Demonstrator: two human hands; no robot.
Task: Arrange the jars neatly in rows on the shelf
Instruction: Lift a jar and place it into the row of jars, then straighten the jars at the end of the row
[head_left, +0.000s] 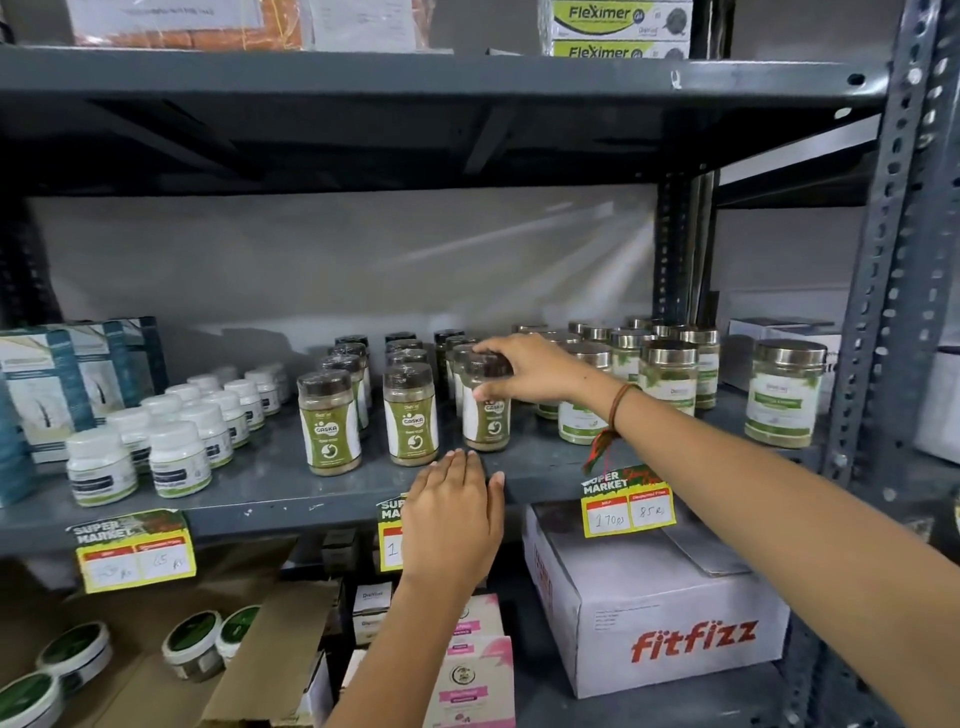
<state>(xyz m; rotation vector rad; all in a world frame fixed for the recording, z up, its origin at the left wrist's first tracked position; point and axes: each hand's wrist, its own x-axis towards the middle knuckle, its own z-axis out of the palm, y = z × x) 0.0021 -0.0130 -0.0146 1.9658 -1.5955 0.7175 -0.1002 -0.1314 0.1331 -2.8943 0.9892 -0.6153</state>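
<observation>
- Head view: the right hand (524, 369) curls its fingers over the dark shrink-wrapped cap of a clear, green-labelled jar (487, 410) standing upright at the front of the third row.
- The left hand (451, 512) lies flat and open, holding nothing, fingertips on the grey metal shelf (270, 491) edge.
- Two matching front jars (329, 422) stand just left.
- White bottles (179, 458) sit farther left; steel-lidded jars (670, 375) crowd behind the right wrist.

Right hand (524, 371) reached forward from the right with arm extended, fingers curled over a lid and closed around it, thread band worn at the wrist, left hand (452, 512) held flat, palm down, fingers straight and together, forearm raised from below.
</observation>
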